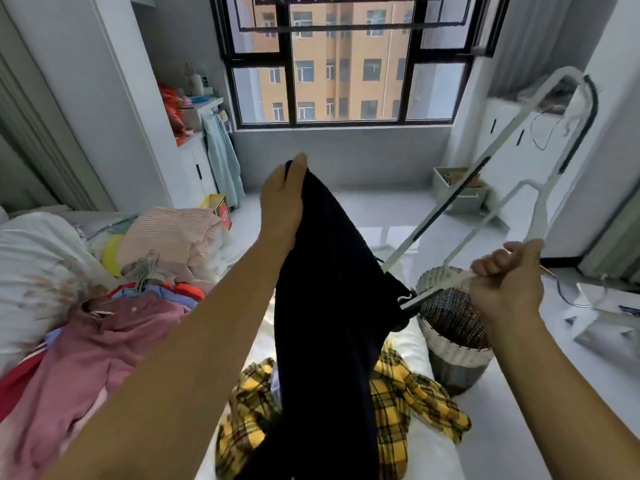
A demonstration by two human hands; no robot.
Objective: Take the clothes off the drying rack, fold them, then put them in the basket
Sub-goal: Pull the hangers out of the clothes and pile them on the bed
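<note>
Two holds: left hand (282,199) pinches the dark garment (329,306), right hand (505,282) grips the hanger (539,216). We judge its bar, at four o'clock, may snag cloth.

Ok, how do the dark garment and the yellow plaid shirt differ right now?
The dark garment is plain and hangs lifted, pinched by the left hand; the yellow plaid shirt is checked and lies crumpled on the bed, untouched. Neither is folded or in the basket.
</note>
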